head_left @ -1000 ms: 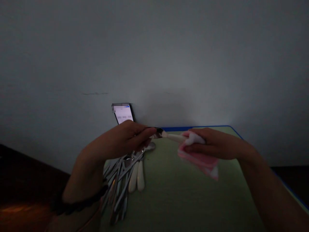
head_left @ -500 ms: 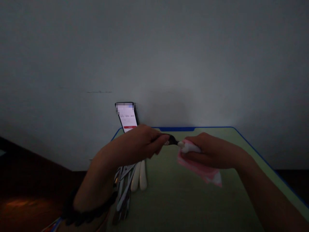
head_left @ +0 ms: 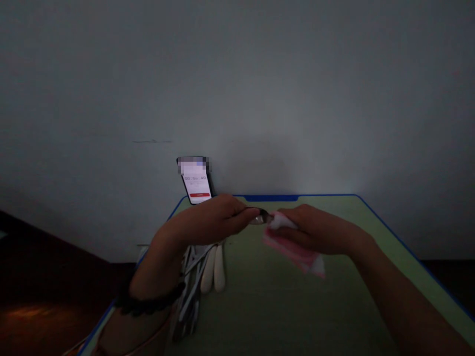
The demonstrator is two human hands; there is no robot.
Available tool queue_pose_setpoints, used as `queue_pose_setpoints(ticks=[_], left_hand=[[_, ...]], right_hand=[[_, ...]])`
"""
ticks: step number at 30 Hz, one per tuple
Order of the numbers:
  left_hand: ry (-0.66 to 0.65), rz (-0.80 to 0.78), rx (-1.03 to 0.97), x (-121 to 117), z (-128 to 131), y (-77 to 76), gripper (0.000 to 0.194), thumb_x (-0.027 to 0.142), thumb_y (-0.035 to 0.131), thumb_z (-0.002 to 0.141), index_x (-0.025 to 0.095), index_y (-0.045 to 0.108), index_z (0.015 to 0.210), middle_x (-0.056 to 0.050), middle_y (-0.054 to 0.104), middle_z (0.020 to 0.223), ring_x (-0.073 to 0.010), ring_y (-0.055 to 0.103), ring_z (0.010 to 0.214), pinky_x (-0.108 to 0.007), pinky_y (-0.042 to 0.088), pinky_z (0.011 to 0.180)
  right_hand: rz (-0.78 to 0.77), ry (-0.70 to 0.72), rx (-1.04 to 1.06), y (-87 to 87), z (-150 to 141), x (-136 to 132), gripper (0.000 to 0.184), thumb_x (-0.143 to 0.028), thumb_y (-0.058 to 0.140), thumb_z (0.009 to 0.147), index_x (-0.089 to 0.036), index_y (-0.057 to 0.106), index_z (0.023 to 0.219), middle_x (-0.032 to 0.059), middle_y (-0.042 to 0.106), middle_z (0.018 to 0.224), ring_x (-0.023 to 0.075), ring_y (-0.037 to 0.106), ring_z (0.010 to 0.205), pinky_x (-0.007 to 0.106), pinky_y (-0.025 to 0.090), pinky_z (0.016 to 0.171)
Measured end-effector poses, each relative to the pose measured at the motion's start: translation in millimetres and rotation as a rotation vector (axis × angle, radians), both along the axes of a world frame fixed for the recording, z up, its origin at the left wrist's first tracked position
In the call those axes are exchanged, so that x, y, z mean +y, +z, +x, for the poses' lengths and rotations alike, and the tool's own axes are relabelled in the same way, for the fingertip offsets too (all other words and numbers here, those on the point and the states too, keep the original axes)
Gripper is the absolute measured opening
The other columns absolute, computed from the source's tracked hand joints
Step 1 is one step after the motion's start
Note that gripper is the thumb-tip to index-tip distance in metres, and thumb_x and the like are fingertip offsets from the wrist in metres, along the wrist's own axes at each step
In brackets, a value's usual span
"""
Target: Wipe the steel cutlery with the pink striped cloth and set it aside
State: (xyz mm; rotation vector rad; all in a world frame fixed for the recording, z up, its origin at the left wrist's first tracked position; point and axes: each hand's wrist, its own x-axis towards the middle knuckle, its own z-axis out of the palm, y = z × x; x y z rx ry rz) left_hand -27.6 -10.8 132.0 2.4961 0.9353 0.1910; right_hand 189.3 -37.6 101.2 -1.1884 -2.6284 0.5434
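My left hand (head_left: 226, 217) is closed on the metal head of a spoon (head_left: 264, 215), its thumb lying across the bowl and hiding part of it. A pink and white cloth (head_left: 293, 252) is pinched in my right hand (head_left: 315, 227). The cloth wraps the spoon where its handle meets the head, and a loose corner hangs below my fingers. Both hands are above the table, close to each other. Under my left forearm lies a pile of metal cutlery (head_left: 191, 291), partly hidden. Two cream-coloured handles (head_left: 214, 269) lie side by side next to it.
A phone (head_left: 196, 183) showing a timer leans against the grey wall (head_left: 297, 89) at the table's back left. The pale green table (head_left: 297, 306) has a blue rim. Dark floor (head_left: 44, 306) shows at the left.
My right hand and the cloth have slid left along the spoon towards its head, covering the pale handle end that showed before. My left hand has barely moved.
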Motion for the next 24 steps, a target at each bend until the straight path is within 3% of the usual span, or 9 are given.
queue_pose_setpoints(ticks=[6, 13, 21, 24], left_hand=[[0.122, -0.133, -0.067, 8.5, -23.0, -3.9, 0.047, 0.044, 0.032, 0.088, 0.016, 0.047, 0.054, 0.005, 0.035, 0.043, -0.0053, 0.029, 0.037, -0.017, 0.021, 0.036], [0.196, -0.121, -0.08, 3.7, -17.0, -0.1, 0.05, 0.045, 0.031, 0.089, 0.016, 0.043, 0.05, 0.005, 0.035, 0.041, -0.0056, 0.031, 0.036, -0.017, 0.024, 0.035], [0.088, 0.011, -0.087, 3.9, 1.1, -2.4, 0.048, 0.04, 0.032, 0.089, 0.015, 0.045, 0.051, 0.005, 0.038, 0.042, -0.0052, 0.034, 0.039, -0.018, 0.021, 0.039], [0.091, 0.032, -0.085, 3.9, -1.6, -0.3, 0.046, 0.039, 0.033, 0.089, 0.015, 0.046, 0.053, 0.005, 0.04, 0.043, -0.0055, 0.035, 0.04, -0.018, 0.022, 0.04]], right_hand=[[0.004, -0.067, 0.031, 8.6, 11.0, -2.0, 0.031, -0.049, 0.043, 0.083, -0.02, 0.054, 0.088, 0.0014, 0.061, 0.077, 0.0113, 0.05, 0.062, 0.023, 0.031, 0.056], [0.15, -0.147, -0.057, 3.2, 5.3, -4.1, 0.026, -0.045, 0.048, 0.08, -0.019, 0.055, 0.078, 0.0007, 0.058, 0.066, 0.0103, 0.044, 0.055, 0.024, 0.025, 0.052], [0.212, -0.146, -0.025, -2.5, -5.2, -2.9, 0.029, -0.045, 0.043, 0.083, -0.019, 0.054, 0.079, 0.0017, 0.059, 0.068, 0.0107, 0.046, 0.057, 0.024, 0.025, 0.053], [0.152, -0.11, 0.042, 1.0, 1.5, -0.5, 0.029, -0.045, 0.043, 0.084, -0.018, 0.055, 0.081, 0.0006, 0.059, 0.069, 0.01, 0.047, 0.056, 0.023, 0.027, 0.053]])
